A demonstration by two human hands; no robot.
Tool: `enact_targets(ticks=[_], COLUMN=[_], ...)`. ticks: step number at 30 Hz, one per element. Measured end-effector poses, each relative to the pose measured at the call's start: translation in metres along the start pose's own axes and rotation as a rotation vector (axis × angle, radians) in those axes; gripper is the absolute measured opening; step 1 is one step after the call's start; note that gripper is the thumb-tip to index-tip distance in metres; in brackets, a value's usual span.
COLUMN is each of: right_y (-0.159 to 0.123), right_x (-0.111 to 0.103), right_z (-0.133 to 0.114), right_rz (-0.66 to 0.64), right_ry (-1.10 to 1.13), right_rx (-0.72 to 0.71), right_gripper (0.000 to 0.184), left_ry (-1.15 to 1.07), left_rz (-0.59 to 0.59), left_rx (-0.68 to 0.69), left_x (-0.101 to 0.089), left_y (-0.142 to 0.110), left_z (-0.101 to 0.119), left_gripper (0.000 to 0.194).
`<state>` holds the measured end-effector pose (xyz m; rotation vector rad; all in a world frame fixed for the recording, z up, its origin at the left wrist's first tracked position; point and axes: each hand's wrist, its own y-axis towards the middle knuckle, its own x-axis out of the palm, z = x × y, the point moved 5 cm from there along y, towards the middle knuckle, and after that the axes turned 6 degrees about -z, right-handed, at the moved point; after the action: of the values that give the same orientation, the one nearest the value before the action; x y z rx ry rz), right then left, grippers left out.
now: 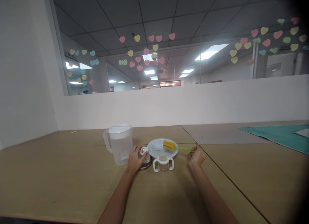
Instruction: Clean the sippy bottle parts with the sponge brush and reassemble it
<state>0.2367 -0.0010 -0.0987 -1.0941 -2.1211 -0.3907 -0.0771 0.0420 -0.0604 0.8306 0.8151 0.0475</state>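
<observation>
My right hand (197,156) is closed round the thin green handle of a bottle brush. Its yellow sponge head (169,145) is over a shallow white bowl (152,145). With my left hand (135,159) I grip a white cup lid (144,150), its fine parts too small to make out. Beneath that hand a round metal dish (145,166) is partly covered. A small clear cup with two white handles (163,164) stands upright in front of the bowl, between my hands and touched by neither.
A translucent lidded pitcher (121,147) stands just left of my left hand, its handle facing left. Far right on the wooden table (72,179) lies a teal cloth (272,134). A white wall (154,106) with a window rises behind the table.
</observation>
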Motion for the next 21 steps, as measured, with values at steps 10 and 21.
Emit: enact_targets(ticks=[10,21], right_y=[0.0,-0.005], right_x=[-0.004,-0.006], right_z=[0.001,-0.003], right_rz=[0.031,0.045], right_ry=[-0.052,-0.059], right_rx=[-0.008,0.01], right_gripper=[0.02,0.018], left_ry=[0.19,0.258], left_rz=[-0.142,-0.212], left_rx=[-0.037,-0.078], left_x=[-0.002,0.005], left_y=[-0.011,-0.014], left_z=[-0.01,-0.011], left_gripper=[0.021,0.019])
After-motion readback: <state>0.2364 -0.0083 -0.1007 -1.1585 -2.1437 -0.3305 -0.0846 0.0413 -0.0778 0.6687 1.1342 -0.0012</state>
